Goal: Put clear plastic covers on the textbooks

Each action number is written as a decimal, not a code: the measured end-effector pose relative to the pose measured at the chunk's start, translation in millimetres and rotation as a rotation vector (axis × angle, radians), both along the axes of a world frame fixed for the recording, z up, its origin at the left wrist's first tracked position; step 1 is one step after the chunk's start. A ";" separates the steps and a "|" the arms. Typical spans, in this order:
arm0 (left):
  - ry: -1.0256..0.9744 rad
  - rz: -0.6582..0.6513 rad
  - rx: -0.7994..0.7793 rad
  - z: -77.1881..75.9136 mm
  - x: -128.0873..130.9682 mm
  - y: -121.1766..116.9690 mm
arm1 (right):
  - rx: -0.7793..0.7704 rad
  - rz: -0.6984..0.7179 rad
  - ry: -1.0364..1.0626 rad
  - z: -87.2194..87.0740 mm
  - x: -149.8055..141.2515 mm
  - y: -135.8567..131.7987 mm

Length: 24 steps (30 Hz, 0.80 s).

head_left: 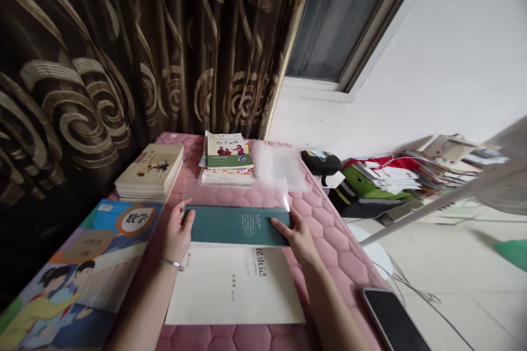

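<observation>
An open white book [234,285] lies on the pink quilted surface [329,230], with its dark green cover flap [236,225] folded across the top. A clear plastic sheet [234,193] extends beyond the flap. My left hand [177,233], a thin bracelet on its wrist, rests fingers outstretched against the flap's left end. My right hand [296,236] presses flat with extended fingers on the flap's right end.
A large colourful textbook [86,269] lies at the left, a stack of books [150,173] behind it, another pile [228,159] at the back. Clear plastic covers [280,164] lie beside it. A phone [393,321] sits at the right edge. Clutter covers the floor at right.
</observation>
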<state>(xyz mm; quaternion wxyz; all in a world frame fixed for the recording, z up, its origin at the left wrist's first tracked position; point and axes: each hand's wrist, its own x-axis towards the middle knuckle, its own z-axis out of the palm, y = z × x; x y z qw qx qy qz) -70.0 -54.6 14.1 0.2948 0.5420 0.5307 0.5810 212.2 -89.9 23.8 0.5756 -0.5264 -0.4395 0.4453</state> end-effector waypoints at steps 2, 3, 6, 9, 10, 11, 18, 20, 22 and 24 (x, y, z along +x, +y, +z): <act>-0.001 0.005 -0.007 0.6 -0.6 0.2 | -0.021 0.035 0.006 0.5 0.9 -1.0; 0.005 0.006 -0.010 1.8 -1.2 -0.2 | -0.018 0.035 0.002 0.1 1.0 -0.8; 0.042 0.008 -0.035 7.3 -3.4 -3.4 | 0.009 -0.002 -0.022 -3.4 0.2 1.5; -0.004 -0.022 -0.032 10.6 -4.4 -6.1 | 0.023 -0.042 -0.012 -6.8 -0.7 4.0; -0.043 -0.037 -0.029 10.0 -4.2 -6.1 | 0.026 -0.050 -0.006 -7.3 -1.0 4.4; -0.084 -0.049 -0.031 8.4 -3.7 -5.5 | 0.028 -0.053 -0.001 -7.5 -1.2 4.6; -0.220 0.007 -0.060 -8.2 0.0 1.9 | 0.033 -0.038 0.008 -2.2 -2.7 0.9; -0.225 -0.015 -0.064 -8.6 0.4 1.5 | 0.019 -0.035 0.010 -1.5 -2.5 0.2; -0.198 -0.044 -0.065 -7.5 0.8 0.5 | -0.006 -0.042 0.006 -2.3 -1.9 0.3; -0.164 -0.049 -0.068 -6.2 1.3 -0.6 | -0.029 -0.046 0.001 -4.5 -1.0 1.1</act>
